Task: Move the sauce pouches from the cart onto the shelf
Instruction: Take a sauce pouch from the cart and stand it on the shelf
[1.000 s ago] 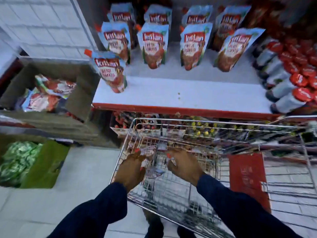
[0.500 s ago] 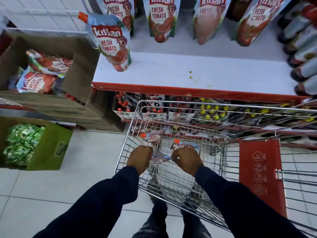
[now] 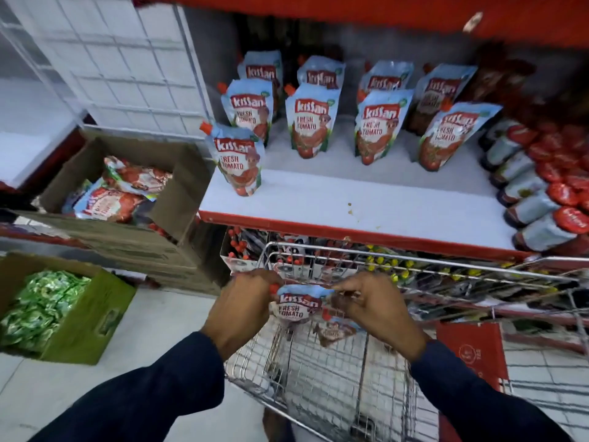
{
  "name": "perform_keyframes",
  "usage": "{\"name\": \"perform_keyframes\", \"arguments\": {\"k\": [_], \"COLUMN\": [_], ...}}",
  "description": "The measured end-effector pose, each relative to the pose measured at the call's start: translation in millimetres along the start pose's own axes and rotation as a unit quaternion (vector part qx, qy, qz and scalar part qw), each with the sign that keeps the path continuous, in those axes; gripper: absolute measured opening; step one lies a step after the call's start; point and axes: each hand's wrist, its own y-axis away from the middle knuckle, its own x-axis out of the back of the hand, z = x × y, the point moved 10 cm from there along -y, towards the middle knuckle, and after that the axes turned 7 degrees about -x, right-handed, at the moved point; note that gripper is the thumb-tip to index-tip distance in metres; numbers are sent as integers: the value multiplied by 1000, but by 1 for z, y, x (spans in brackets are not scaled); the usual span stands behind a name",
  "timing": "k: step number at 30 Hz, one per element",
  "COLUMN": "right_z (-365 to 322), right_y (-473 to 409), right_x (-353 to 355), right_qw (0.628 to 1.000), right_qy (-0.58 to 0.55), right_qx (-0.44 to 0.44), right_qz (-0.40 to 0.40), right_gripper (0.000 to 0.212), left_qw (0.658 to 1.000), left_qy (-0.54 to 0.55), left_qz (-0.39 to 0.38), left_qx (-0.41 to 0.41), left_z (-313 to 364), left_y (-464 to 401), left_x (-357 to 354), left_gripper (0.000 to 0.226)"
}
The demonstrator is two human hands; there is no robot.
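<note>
A light-blue tomato sauce pouch (image 3: pixel 294 304) with a red cap hangs over the wire cart (image 3: pixel 322 387). My left hand (image 3: pixel 243 306) grips its top left corner by the cap, and my right hand (image 3: pixel 371 301) pinches its top right corner. A second pouch (image 3: pixel 338 331) hangs just below my right hand; I cannot tell whether that hand holds it. The white shelf (image 3: pixel 366 207) with a red front edge stands behind the cart. Several matching pouches (image 3: pixel 307 121) stand upright on it in rows, one (image 3: pixel 237 161) at the front left.
Dark bottles with red caps (image 3: pixel 541 186) lie stacked at the shelf's right end. An open cardboard box (image 3: pixel 124 189) with more pouches sits left of the shelf. A green box (image 3: pixel 60 311) of green packets rests on the floor. A red shelf edge runs overhead.
Both hands have risen from inside the cart with the pouch, now held level with the cart's rim. The view has tilted up, showing more of the shelf.
</note>
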Motion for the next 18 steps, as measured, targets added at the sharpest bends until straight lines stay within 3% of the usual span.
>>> {"name": "perform_keyframes", "arguments": {"k": [9,18], "right_z": [-80,-107], "right_y": [-40,-114], "right_x": [122,175], "right_qw": [990,981], "right_qy": [-34,-7], "right_qx": [43,64], "right_qz": [128,185], "right_gripper": [12,11], "left_qw": [988,972], "left_qy": [-24,-156], "left_qz": [132,154], "left_qx": [-79,-79], "left_z": [40,45], "left_y": [-53,-127], "left_x": [139,202], "left_gripper": [16,19]}}
